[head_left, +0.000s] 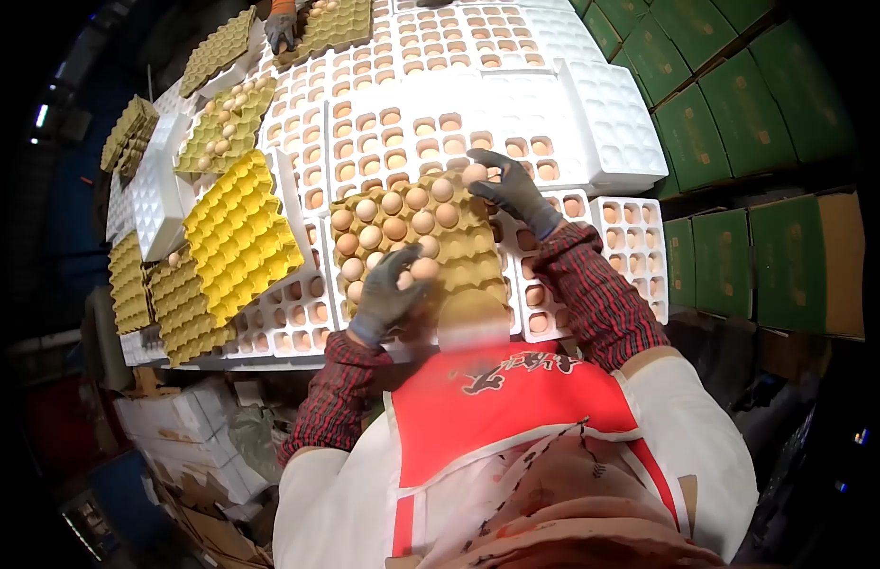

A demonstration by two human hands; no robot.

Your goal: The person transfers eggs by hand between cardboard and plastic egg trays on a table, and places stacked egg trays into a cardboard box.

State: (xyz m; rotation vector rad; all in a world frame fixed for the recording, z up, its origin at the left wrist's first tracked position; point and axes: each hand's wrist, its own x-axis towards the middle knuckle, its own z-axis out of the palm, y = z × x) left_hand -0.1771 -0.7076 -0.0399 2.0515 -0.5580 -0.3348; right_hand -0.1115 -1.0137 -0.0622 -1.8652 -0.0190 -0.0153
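Observation:
A pulp egg tray (473, 251) lies in front of me on top of white foam egg trays. Brown eggs (394, 228) fill much of its left and far part; the cups at its near right hold none. My right hand (523, 192), in a grey glove, pinches an egg (474, 174) between thumb and fingers at the tray's far right corner. Over the tray's near left side, my gloved left hand (388, 296) curls round an egg (406, 281), with another egg (424, 269) against its fingers. The palm side of the left hand is hidden.
White foam trays (412, 85) with eggs cover the table. Stacked foam trays (611, 128) stand at right, beside green cartons (715, 114). A yellow tray (241, 237) and several pulp trays (189, 303) lie at left. Another person's gloved hand (281, 31) is at the far side.

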